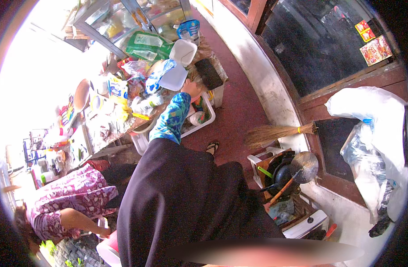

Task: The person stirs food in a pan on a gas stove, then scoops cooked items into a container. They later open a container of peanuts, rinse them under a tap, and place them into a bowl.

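Note:
My left hand reaches out from a blue patterned sleeve, between an open white foam food box and a black flat-topped block. Its fingers are small and blurred, so I cannot tell whether they hold anything. Below the hand, a white plastic basin contains several wrapped items. A blue-and-white patterned item lies against the foam box. My right hand is out of view. Dark cloth covers my body.
Bottles, packets and a pan crowd the table. Behind them stands a glass-fronted cabinet. Another person in a purple patterned garment is at the left. On the right are a broom, a rack with woks and white plastic bags.

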Motion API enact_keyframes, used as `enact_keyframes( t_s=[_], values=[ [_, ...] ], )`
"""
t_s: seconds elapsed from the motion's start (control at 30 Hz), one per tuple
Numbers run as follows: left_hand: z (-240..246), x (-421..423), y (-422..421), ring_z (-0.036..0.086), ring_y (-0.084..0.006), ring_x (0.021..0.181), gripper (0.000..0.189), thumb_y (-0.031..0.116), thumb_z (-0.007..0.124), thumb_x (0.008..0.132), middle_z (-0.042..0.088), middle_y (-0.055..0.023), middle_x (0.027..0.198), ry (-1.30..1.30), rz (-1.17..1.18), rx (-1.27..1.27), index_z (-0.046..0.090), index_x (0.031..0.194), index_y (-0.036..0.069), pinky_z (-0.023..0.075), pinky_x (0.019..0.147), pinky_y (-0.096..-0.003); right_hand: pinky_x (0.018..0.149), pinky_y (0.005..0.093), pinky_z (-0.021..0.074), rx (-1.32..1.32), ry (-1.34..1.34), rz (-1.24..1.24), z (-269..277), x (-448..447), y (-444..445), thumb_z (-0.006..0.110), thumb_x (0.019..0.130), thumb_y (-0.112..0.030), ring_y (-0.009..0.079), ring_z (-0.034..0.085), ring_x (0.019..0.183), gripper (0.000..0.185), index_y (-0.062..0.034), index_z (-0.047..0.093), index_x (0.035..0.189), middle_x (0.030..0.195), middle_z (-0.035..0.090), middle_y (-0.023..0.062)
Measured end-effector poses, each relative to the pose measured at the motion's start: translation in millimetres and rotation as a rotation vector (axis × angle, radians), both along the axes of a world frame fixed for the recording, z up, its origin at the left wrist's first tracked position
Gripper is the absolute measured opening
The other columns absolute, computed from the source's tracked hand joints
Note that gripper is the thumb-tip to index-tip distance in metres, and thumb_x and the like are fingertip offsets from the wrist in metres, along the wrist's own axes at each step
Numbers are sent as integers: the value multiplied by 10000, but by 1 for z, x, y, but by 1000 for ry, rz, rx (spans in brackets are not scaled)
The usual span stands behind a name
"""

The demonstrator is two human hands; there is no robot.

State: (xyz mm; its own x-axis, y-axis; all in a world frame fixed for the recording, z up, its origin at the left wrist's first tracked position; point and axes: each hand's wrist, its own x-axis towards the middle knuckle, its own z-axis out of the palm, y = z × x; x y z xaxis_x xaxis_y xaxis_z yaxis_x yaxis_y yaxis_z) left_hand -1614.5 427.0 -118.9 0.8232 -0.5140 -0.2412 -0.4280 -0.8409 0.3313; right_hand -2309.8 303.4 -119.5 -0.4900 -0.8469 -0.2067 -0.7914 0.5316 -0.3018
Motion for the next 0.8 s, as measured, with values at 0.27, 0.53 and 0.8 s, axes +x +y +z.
enact_keyframes(
  t_s=[0.27,0.53,0.8],
  values=[
    [-1,19,16,548,-361,866,386,431,440,861,589,-196,897,-197,-349,133,638,1017,139,408,783,-438,748,371,465,-144,-256,130,17,47,-7,476,896,-312,335,578,827,347,7,580,981,924,613,184],
    [42,-45,39,559,-272,850,196,162,524,771,611,-79,844,-540,-504,-201,625,910,68,402,738,-400,819,338,446,-274,-266,256,21,83,-33,579,851,-201,285,562,894,315,50,548,1040,965,591,170],
    [130,-170,-1,494,-189,836,383,113,575,814,429,-143,1159,479,-400,-668,505,1158,-40,437,751,-287,715,284,486,138,-1113,408,79,241,-24,526,890,-155,152,585,824,234,-33,576,1083,957,620,60]
  ],
)
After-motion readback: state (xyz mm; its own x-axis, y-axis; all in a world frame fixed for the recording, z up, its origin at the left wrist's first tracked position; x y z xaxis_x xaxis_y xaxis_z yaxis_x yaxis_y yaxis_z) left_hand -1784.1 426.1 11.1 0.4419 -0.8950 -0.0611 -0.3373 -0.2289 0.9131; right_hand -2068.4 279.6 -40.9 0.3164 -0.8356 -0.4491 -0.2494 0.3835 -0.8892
